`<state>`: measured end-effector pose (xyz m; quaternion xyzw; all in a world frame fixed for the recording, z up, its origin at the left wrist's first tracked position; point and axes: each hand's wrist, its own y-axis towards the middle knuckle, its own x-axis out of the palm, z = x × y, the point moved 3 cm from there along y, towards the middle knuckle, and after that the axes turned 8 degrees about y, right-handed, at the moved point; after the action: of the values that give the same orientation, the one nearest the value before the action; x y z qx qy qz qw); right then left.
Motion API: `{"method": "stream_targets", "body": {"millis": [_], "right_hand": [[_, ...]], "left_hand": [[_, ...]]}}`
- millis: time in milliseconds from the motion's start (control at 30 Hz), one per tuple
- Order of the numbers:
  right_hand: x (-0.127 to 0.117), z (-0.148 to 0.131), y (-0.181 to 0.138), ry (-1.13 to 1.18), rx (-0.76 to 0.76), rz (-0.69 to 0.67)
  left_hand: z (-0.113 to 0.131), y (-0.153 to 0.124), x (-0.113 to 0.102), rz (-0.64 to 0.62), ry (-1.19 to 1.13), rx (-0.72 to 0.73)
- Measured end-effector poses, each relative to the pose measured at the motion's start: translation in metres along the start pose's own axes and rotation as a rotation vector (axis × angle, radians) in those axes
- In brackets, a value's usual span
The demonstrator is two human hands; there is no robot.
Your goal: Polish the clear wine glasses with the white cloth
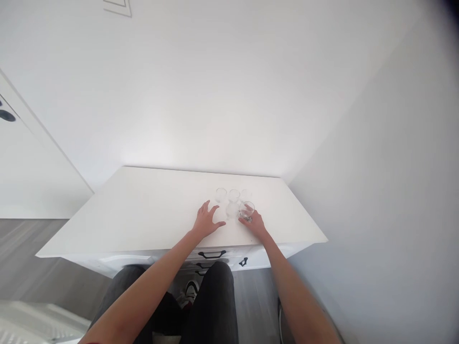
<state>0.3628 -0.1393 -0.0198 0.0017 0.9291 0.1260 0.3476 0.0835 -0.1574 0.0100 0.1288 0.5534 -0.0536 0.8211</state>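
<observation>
Several small clear glass cups stand close together on a white cabinet top. Three form the back row: a left glass cup (221,194), a middle glass cup (234,195) and a faint right glass cup (245,194). In front of them is another glass cup (231,210), its outline hard to make out against the white. My right hand (254,223) has its fingers around the glass cup (247,208) at the front right. To the left of the group, my left hand (205,220) hovers near or rests on the surface with fingers spread, holding nothing.
The cups stand on the white cabinet (143,210), which has dark drawer handles (212,254) below its front edge. A white wall (201,95) rises behind, and a grey-white side wall (387,191) borders the right. At far left is a door handle (7,115).
</observation>
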Motion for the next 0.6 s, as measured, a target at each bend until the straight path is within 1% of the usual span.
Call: {"method": "stream_targets", "body": {"millis": [100,200,400,600], "right_hand": [[0.002,-0.002,0.0,-0.011,-0.031,-0.023],[0.005,-0.006,0.0,-0.045,-0.074,-0.04],[0.01,-0.014,-0.004,-0.131,-0.14,-0.079],[0.016,-0.02,-0.005,-0.195,-0.155,-0.11]], "left_hand": [[0.007,0.014,0.014,-0.085,0.056,-0.009],[0.016,0.022,0.025,-0.126,0.113,-0.002],[0.023,0.033,0.033,-0.104,0.15,0.06],[0.021,0.035,0.039,-0.07,0.169,0.061]]}}
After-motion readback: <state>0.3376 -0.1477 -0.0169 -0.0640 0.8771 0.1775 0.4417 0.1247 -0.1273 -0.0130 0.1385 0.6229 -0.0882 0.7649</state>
